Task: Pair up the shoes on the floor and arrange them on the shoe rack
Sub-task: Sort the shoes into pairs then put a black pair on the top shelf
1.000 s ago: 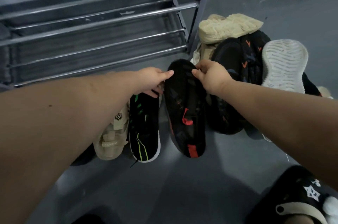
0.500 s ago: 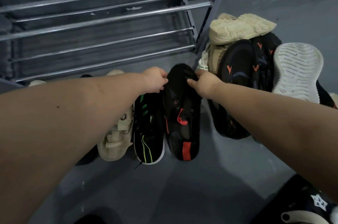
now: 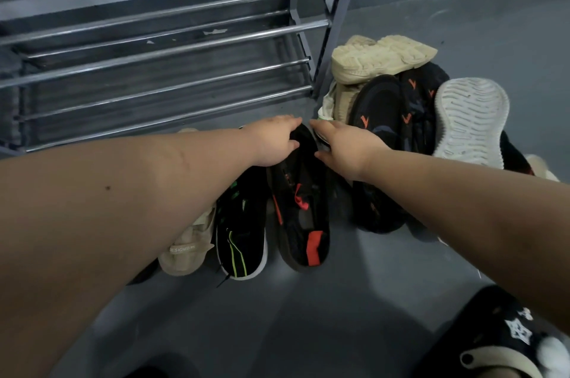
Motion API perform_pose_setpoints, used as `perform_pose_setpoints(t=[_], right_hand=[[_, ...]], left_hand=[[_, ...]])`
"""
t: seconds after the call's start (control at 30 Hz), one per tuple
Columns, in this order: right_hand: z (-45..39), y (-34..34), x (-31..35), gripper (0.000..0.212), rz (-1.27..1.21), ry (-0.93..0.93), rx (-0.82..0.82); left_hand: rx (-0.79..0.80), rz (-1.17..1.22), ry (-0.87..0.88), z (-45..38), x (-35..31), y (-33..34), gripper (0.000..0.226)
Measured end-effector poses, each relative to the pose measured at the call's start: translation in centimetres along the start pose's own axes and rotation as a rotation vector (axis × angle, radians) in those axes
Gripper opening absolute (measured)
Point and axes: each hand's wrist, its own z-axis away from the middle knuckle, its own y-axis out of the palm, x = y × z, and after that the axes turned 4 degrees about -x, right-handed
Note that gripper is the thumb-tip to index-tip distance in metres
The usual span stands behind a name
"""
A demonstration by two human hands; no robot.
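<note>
A black shoe with red accents (image 3: 303,214) lies on the grey floor, toe pointing toward the shoe rack (image 3: 160,50). My left hand (image 3: 274,143) and my right hand (image 3: 345,149) flank its toe, fingers stretched out and thumbs touching its sides. Just left of it lies a black shoe with green stripes (image 3: 242,232), then a beige strap shoe (image 3: 191,251), partly hidden under my left forearm. The rack's metal bars hold no shoes where I can see.
A pile at the rack's right leg holds a beige shoe sole-up (image 3: 379,58), black shoes with orange chevrons (image 3: 379,118) and a shoe showing its white sole (image 3: 472,121). A black slipper with white stars (image 3: 499,334) sits at bottom right.
Both hands have gone from pinching the black-and-red shoe's toe to straight, spread fingers beside it. The shoe has shifted slightly toward the rack.
</note>
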Motion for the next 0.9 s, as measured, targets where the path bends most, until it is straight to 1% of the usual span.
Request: perform_pose_setpoints(t=[0.1, 0.2, 0.37, 0.47, 0.57, 0.63, 0.7, 0.77, 0.83, 0.9], right_hand=[[1.3, -0.7, -1.0, 0.068, 0.115, -0.061, -0.042], [2.5, -1.3, -2.6, 0.068, 0.205, -0.039, -0.076], [5.1, -2.5, -6.7, 0.073, 0.264, 0.163, -0.072], [7.1, -3.1, -9.6, 0.073, 0.323, 0.299, -0.082], [9.4, -3.7, -12.3, 0.075, 0.334, 0.393, -0.085], [10.8, -4.1, -13.8, 0.080, 0.273, 0.464, -0.102], [11.7, -4.4, -14.7, 0.088, 0.132, 0.565, -0.111], [12.3, -4.6, -15.3, 0.093, -0.031, 0.668, -0.110], [12.6, -4.6, -15.7, 0.090, -0.132, 0.706, -0.096], [12.9, -4.8, -15.8, 0.084, -0.167, 0.684, -0.074]], left_hand=[[-0.018, -0.018, 0.047, -0.1, -1.9, 0.2, 0.063], [-0.048, -0.029, 0.063, -0.4, -3.9, 0.6, 0.063], [-0.079, 0.000, 0.098, -1.0, -7.7, 1.3, 0.061], [-0.075, 0.074, 0.115, -1.3, -10.7, 2.2, 0.060], [-0.083, 0.169, 0.093, -2.0, -13.9, 3.8, 0.057], [-0.102, 0.235, 0.065, -2.6, -16.0, 4.9, 0.056], [-0.104, 0.346, 0.014, -3.2, -17.9, 5.5, 0.056], [-0.072, 0.486, -0.050, -3.7, -19.5, 5.8, 0.056], [-0.025, 0.572, -0.094, -4.0, -20.7, 6.2, 0.051], [0.011, 0.648, -0.123, -4.1, -21.5, 6.6, 0.038]])
